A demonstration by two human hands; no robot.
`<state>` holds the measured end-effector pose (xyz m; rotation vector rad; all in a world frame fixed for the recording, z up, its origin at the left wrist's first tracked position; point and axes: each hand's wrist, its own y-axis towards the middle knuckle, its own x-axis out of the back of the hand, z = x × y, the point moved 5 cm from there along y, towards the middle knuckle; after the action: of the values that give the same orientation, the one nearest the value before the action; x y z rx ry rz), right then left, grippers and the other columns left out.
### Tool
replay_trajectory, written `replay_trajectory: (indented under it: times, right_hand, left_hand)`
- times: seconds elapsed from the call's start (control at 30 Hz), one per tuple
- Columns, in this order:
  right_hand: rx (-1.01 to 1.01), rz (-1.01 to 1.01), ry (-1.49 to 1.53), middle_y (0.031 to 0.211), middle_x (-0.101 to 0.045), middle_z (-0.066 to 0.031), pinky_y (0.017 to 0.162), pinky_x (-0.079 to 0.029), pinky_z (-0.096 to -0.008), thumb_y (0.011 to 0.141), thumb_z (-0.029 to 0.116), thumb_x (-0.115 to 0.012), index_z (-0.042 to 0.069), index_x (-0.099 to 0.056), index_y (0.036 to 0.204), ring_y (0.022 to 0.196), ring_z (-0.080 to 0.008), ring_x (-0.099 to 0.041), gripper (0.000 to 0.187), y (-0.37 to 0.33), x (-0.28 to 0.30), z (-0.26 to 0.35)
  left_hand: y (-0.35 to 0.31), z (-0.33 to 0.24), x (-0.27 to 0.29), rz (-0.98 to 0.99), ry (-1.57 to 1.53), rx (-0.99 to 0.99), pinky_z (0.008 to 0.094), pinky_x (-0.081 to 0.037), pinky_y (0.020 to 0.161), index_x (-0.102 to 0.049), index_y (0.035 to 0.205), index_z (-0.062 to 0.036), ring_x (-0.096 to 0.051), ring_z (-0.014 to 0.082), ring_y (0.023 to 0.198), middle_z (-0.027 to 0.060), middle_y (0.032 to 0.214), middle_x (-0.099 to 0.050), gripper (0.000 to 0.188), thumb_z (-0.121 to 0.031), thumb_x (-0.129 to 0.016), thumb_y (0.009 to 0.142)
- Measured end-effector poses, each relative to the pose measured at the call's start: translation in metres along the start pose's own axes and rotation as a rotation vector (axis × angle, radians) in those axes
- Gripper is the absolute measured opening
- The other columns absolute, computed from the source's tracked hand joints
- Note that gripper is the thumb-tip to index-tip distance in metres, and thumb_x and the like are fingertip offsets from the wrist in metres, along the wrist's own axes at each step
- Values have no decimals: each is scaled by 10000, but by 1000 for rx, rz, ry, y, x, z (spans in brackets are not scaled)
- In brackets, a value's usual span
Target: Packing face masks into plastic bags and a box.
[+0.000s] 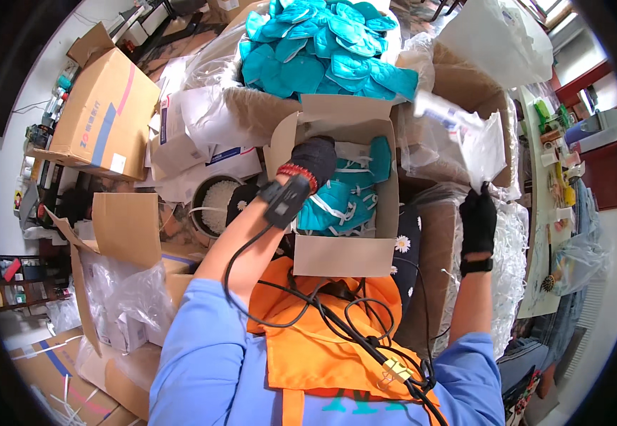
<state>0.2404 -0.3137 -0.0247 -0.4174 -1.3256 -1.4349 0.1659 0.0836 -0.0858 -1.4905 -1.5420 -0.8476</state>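
Observation:
An open cardboard box [344, 257] rests on my lap, with teal face masks [330, 206] and their white straps inside. My left hand [314, 162], in a dark glove with a red cuff, reaches over the box's left side into it. Its fingers are turned away from view, so I cannot see whether they hold anything. Out to the right, my right hand [477, 220], in a black glove, pinches the lower end of a clear plastic bag [489, 149] with blue print. The bag's upper part is smeared by motion and hangs over a large carton.
A big pile of teal masks [323, 46] fills a lined container ahead. On the right stands an open, plastic-lined carton [457, 78], with a bag of white material [511, 263] nearer. Cartons [113, 106] and a bucket of white pellets [216, 202] stand left. Cables [344, 323] cross my orange apron.

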Motion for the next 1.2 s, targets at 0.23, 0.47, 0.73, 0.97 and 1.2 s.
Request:
replay_trajectory:
  times: [0.23, 0.47, 0.73, 0.97, 1.2]
  right_hand:
    - [-121, 150, 173, 1159, -646, -178, 790, -513, -367, 945, 107, -466, 9, -579, 1183, 1024, -289, -626, 281, 60, -19, 1]
    - [-564, 443, 1294, 1028, -662, -93, 667, -478, -247, 1002, 249, -438, 47, -554, 1279, 787, -107, -598, 362, 41, -84, -21]
    - [-710, 336, 1217, 743, -581, 38, 511, -373, -201, 952, 152, -541, 50, -656, 1128, 585, -41, -486, 234, 8, -61, 95]
    - [-428, 335, 1164, 800, -612, 17, 618, -424, -209, 934, 139, -580, 35, -663, 1070, 693, -47, -544, 190, 19, -13, 149]
    - [303, 307, 646, 1007, -678, -110, 778, -517, -298, 830, 151, -717, 7, -638, 1117, 855, -160, -646, 331, 48, 32, 224]
  left_hand:
    - [68, 28, -60, 86, 155, 71, 455, -463, 942, -681, 1059, -27, -610, 352, 1069, 221, 1162, -623, 305, -164, -518, 842]
    - [64, 77, -105, -75, -4, -2, 396, -435, 967, -664, 1123, -61, -587, 330, 1091, 192, 1174, -619, 347, -236, -564, 840]
    - [50, 37, -47, 79, 200, -54, 430, -497, 785, -679, 1018, -86, -630, 332, 933, 177, 1003, -651, 247, -135, -597, 790]
    - [-29, -37, 62, -310, -14, -197, 451, -504, 729, -629, 962, -87, -619, 346, 849, 141, 912, -626, 232, -55, -600, 733]
    - [-121, -72, 89, -436, 181, -606, 445, -460, 808, -604, 881, -95, -590, 303, 914, 100, 939, -612, 193, -67, -611, 690]
